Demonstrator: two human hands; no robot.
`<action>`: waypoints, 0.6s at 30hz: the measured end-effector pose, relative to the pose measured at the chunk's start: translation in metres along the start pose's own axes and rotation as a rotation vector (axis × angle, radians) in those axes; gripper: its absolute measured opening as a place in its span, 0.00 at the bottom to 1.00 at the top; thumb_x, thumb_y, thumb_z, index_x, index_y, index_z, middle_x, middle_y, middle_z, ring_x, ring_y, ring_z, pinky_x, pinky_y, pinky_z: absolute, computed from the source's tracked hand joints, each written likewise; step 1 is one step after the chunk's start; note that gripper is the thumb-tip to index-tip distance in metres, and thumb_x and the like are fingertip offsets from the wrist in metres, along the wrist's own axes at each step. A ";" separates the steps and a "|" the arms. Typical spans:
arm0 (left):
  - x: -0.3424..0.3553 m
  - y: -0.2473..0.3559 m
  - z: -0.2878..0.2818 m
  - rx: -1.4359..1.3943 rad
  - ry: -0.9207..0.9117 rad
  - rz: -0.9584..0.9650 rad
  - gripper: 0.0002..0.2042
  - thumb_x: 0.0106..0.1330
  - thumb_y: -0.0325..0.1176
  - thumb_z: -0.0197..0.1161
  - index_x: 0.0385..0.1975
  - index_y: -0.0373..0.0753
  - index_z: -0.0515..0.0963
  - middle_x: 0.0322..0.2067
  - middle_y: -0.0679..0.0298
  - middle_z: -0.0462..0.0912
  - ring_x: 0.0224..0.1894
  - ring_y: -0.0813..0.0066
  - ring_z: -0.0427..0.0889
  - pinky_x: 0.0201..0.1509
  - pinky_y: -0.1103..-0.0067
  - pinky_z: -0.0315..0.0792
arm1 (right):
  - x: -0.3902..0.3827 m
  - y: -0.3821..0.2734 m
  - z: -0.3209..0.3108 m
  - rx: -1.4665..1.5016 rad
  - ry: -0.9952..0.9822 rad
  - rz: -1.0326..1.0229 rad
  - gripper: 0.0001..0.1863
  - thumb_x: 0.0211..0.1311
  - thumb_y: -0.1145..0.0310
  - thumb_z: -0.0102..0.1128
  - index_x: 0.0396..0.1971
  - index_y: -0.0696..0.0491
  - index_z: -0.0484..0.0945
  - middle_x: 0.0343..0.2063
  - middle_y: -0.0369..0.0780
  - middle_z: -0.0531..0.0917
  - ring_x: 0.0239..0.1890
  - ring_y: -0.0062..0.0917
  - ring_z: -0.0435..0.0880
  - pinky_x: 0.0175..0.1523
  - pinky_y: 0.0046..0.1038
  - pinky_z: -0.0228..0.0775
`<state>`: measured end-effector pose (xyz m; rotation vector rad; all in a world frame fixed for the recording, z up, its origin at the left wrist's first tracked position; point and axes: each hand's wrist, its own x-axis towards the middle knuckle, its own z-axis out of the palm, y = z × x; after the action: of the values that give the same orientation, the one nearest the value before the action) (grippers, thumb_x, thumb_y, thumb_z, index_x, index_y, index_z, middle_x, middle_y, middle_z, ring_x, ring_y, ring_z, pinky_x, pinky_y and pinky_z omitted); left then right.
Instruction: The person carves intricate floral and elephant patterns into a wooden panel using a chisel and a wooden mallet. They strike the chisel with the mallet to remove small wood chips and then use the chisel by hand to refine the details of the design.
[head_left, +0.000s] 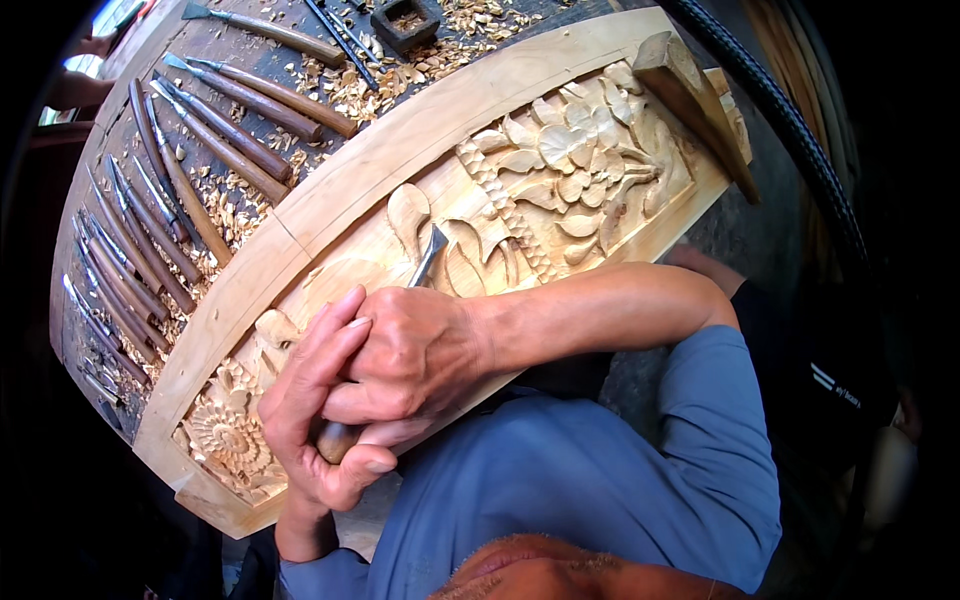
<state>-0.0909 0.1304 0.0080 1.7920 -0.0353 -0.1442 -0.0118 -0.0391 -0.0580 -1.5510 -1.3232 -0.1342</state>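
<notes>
A pale wooden panel (pixel 375 150), carved with flowers and leaves, stretches across the work table. My right hand (pixel 410 350) is wrapped round a wood-carving chisel (pixel 428 257). Its metal blade points up and away from me, with the tip at a raised leaf shape near the panel's middle. My left hand (pixel 315 400) closes round the rounded butt of the wooden handle, its fingers lying against my right hand. Most of the handle is hidden by both hands. To the right of the blade are a carved beaded strip (pixel 505 210) and a flower cluster (pixel 575 145).
Several chisels with brown handles (pixel 235 150) lie fanned out on the table at the left and far side. Wood shavings (pixel 235 215) are scattered among them. A wooden mallet (pixel 690 95) rests on the panel's right end. A dark square block (pixel 405 22) stands at the far edge.
</notes>
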 end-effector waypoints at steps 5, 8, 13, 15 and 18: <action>0.019 0.020 -0.007 -0.035 0.004 -0.086 0.54 0.58 0.77 0.73 0.62 0.23 0.84 0.61 0.34 0.86 0.68 0.38 0.85 0.75 0.55 0.74 | 0.014 -0.001 -0.005 -0.012 0.052 0.062 0.18 0.64 0.49 0.70 0.26 0.46 0.77 0.18 0.33 0.79 0.18 0.29 0.82 0.22 0.34 0.73; 0.030 0.030 -0.007 -0.043 0.050 -0.148 0.56 0.55 0.80 0.71 0.59 0.22 0.85 0.60 0.35 0.87 0.66 0.40 0.86 0.75 0.56 0.75 | 0.026 -0.004 -0.016 -0.044 0.058 0.122 0.19 0.61 0.50 0.72 0.22 0.46 0.75 0.14 0.34 0.75 0.16 0.30 0.79 0.21 0.35 0.70; 0.031 0.031 -0.005 -0.052 0.092 -0.153 0.55 0.53 0.78 0.72 0.57 0.22 0.86 0.58 0.36 0.88 0.64 0.42 0.88 0.74 0.58 0.75 | 0.027 -0.004 -0.015 -0.034 0.092 0.157 0.19 0.60 0.53 0.73 0.20 0.47 0.74 0.12 0.34 0.73 0.14 0.30 0.77 0.20 0.35 0.68; 0.031 0.029 -0.006 -0.056 0.096 -0.158 0.54 0.53 0.77 0.73 0.57 0.22 0.86 0.58 0.36 0.88 0.65 0.42 0.87 0.74 0.58 0.75 | 0.026 -0.004 -0.014 -0.026 0.094 0.152 0.19 0.60 0.53 0.73 0.20 0.47 0.75 0.13 0.35 0.73 0.15 0.31 0.77 0.20 0.35 0.68; 0.032 0.026 -0.008 -0.071 0.067 -0.164 0.53 0.52 0.74 0.74 0.58 0.22 0.86 0.59 0.36 0.88 0.66 0.41 0.87 0.75 0.57 0.74 | 0.023 -0.001 -0.006 -0.035 0.122 0.143 0.19 0.60 0.53 0.73 0.20 0.47 0.75 0.13 0.36 0.74 0.15 0.31 0.78 0.21 0.35 0.69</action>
<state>-0.0570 0.1288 0.0325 1.7266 0.1634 -0.2004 -0.0011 -0.0289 -0.0395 -1.6348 -1.1168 -0.1602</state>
